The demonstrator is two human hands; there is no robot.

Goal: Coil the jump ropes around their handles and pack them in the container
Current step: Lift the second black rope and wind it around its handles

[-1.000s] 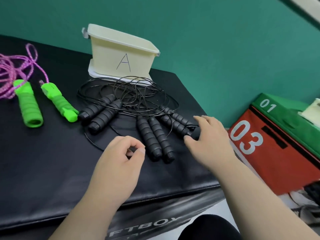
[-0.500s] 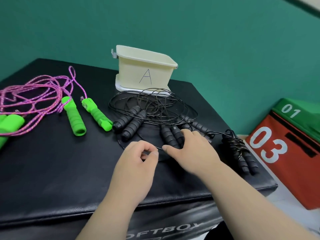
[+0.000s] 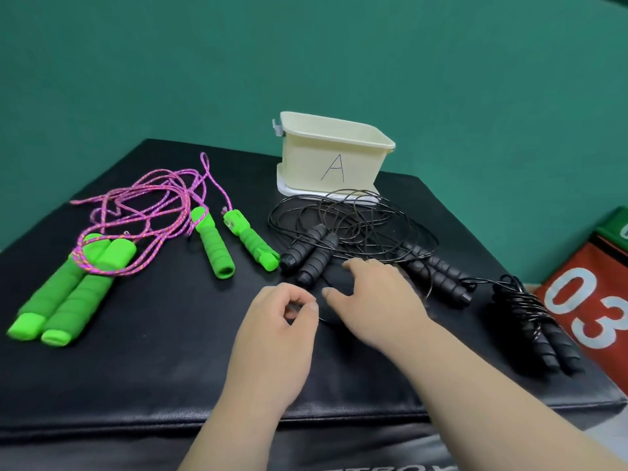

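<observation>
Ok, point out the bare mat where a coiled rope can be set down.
Widest bare patch: front of the mat, between the paired green handles and the left hand. A narrower one lies between the right forearm and the coiled black rope. Crowded: the black tangle before the container.

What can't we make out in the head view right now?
- Container interior: hidden by its own near wall, contents unknown.
- Whatever lies under the right hand: covered by the hand.
- Whether the left hand pinches the black cord: the cord is too thin and the fingers hide it.
- Red box: cut off by the right edge.
- Lettering on the mat front: cut off by the bottom edge.
</observation>
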